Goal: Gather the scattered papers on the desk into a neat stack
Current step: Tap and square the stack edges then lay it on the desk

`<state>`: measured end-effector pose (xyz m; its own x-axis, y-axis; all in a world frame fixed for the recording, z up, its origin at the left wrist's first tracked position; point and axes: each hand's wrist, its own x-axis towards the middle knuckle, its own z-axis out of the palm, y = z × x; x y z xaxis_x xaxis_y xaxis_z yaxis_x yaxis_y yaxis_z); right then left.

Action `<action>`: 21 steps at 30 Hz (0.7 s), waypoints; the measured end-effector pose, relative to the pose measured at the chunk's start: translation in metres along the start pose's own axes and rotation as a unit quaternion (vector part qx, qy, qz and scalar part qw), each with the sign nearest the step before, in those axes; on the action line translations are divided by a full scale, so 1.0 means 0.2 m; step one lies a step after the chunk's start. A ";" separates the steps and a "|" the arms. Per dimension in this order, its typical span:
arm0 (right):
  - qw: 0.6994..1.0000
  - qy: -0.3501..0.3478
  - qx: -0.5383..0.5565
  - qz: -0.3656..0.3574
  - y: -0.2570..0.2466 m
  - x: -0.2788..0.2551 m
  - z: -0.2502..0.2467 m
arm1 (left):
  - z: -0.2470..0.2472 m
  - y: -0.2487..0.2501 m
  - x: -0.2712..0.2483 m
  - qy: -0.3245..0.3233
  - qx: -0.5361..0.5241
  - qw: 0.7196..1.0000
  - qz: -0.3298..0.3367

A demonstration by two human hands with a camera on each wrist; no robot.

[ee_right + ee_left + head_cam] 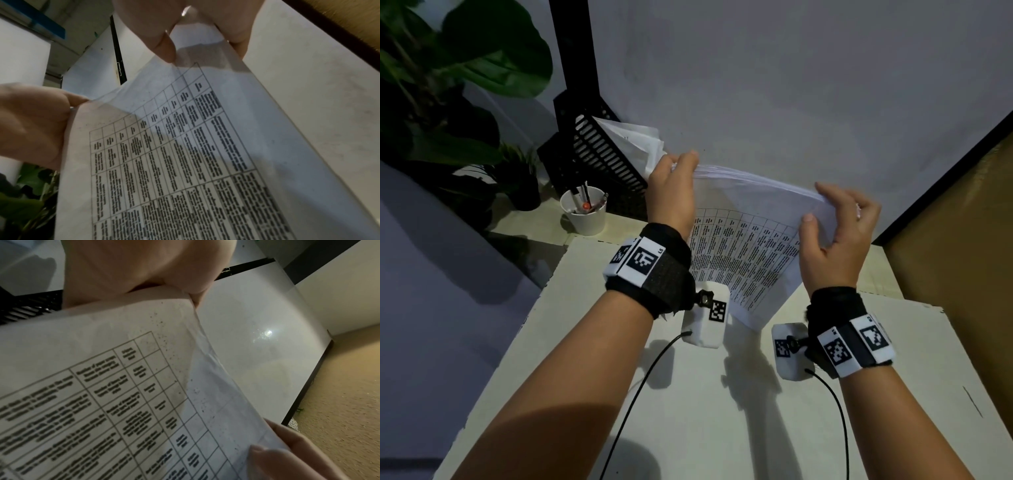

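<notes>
A stack of white papers (743,240) stands upright on its lower edge on the desk (705,411), the sheet facing me printed with a table. My left hand (674,185) grips the stack's top left corner. My right hand (835,226) pinches the top right corner, thumb on the near face. In the left wrist view the printed sheet (102,402) fills the frame under my left hand (164,282). The right wrist view shows the same papers (174,154) between my right hand (185,32) and the left hand (35,123).
A black slotted file tray (599,150) with more white sheets (637,137) stands behind the left hand. A white cup of pens (585,212) sits at the left, plants (448,85) beyond it. A white wall rises right behind the stack.
</notes>
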<state>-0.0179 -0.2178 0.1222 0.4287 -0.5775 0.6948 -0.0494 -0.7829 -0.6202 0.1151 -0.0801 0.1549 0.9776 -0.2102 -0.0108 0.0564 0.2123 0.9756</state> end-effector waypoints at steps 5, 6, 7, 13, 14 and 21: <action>0.998 0.012 0.051 0.032 0.00 0.00 0.00 | 0.01 0.02 -0.04 -0.006 -0.012 1.000 0.007; 0.995 0.017 0.085 0.058 0.01 -0.01 0.01 | 0.00 0.02 -0.05 -0.010 -0.016 1.000 0.022; 0.988 0.018 0.124 0.092 0.02 -0.02 0.01 | -0.01 0.00 -0.07 -0.018 -0.020 0.999 0.047; 0.936 -0.013 0.269 0.228 0.11 -0.10 0.06 | -0.13 -0.23 -0.11 -0.107 0.012 0.989 0.103; 0.932 -0.027 0.273 0.238 0.12 -0.11 0.07 | -0.14 -0.26 -0.11 -0.104 0.026 0.990 0.092; 0.905 -0.077 0.263 0.326 0.19 -0.27 0.13 | -0.18 -0.42 -0.12 -0.082 0.091 0.992 0.030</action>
<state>-0.0197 -0.2103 0.0518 0.5856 -0.8062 0.0841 0.0814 -0.0446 -0.9957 0.0934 -0.0590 0.0659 0.9315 -0.3571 0.0695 -0.0526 0.0567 0.9970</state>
